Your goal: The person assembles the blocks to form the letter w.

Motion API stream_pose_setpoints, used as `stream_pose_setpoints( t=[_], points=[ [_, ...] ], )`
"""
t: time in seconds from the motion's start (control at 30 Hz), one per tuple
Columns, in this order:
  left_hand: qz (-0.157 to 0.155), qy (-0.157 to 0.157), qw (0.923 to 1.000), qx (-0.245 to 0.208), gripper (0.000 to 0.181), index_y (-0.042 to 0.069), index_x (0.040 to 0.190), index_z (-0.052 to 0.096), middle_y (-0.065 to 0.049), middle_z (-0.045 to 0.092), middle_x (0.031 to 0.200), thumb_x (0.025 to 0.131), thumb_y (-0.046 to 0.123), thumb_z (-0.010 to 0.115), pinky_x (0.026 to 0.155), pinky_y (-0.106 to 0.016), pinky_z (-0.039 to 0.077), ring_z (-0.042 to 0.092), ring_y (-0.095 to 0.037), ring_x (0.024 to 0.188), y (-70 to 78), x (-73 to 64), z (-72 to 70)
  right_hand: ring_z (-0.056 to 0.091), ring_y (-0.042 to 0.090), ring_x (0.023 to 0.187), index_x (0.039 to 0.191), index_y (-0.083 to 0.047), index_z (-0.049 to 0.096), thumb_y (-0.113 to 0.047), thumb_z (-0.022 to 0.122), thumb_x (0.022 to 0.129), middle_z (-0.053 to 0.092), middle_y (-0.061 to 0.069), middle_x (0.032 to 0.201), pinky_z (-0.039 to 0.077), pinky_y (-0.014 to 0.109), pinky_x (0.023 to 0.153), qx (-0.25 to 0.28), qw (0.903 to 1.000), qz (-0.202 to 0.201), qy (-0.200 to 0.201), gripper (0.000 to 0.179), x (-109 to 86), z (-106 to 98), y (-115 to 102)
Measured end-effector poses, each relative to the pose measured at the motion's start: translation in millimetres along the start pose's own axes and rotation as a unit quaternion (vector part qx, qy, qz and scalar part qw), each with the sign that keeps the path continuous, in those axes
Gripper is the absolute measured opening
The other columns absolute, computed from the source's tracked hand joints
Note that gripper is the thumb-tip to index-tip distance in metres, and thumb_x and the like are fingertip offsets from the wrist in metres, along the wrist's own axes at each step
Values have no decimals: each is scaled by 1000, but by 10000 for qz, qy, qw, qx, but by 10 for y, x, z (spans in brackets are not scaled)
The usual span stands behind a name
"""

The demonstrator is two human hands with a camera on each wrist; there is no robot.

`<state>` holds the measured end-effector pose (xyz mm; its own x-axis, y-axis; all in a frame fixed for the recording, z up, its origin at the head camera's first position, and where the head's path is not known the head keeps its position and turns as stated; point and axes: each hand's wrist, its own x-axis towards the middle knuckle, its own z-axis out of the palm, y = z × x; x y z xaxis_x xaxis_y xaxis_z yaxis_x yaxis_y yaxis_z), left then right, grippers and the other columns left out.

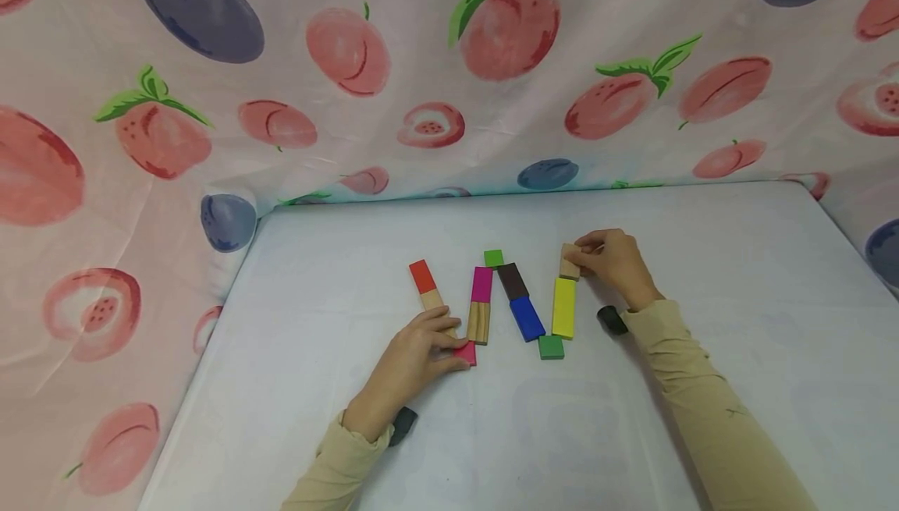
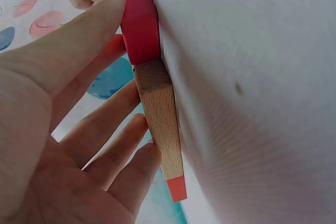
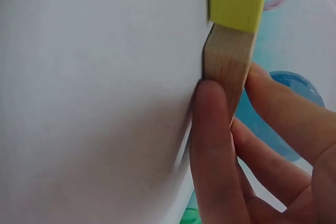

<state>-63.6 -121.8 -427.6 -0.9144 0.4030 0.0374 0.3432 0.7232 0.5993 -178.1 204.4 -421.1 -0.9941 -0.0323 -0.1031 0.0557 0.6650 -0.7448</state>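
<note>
My left hand (image 1: 410, 355) pinches a pink-red block (image 2: 140, 27) between thumb and index finger. Its other fingers rest along a plain wooden block (image 2: 164, 124), which meets the pink one end to end; an orange-red block (image 1: 423, 276) continues that slanted line. Over on the right, my right hand (image 1: 618, 263) holds a plain wooden block (image 3: 226, 59) by its sides, at the far end of a yellow block (image 1: 563, 308). Between the hands lie a magenta block (image 1: 481, 285), striped wooden pieces (image 1: 478, 324), a dark brown block (image 1: 513, 282) and a blue block (image 1: 527, 318).
A light green block (image 1: 494, 258) sits at the far corner between the magenta and brown ones. Another green block (image 1: 551, 347) joins blue and yellow at the near side. The white table (image 1: 702, 261) ends against a fruit-print cloth (image 1: 421, 43).
</note>
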Motion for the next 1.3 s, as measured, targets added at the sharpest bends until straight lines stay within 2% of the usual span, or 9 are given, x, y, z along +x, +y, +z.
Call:
stream_pose_setpoints(
  t=[0.3,1.3],
  points=[
    [-14,-22,10000,4,34,10,106,79,-2,65,131,77,26,86,110,-41,44,46,-22,137,10,-3,-10,60,29,88,114,8,68,-22,72,92,68,21,102,48,26,70,-369,9992,-136,-58,38,-14,4,-6],
    [15,-33,10000,-10,33,10,106,79,-2,65,131,77,25,86,110,-40,44,45,-21,138,2,-5,-14,61,32,93,116,7,67,-26,71,92,66,21,104,49,33,75,-552,9979,-319,-87,40,-15,16,6]
  ],
)
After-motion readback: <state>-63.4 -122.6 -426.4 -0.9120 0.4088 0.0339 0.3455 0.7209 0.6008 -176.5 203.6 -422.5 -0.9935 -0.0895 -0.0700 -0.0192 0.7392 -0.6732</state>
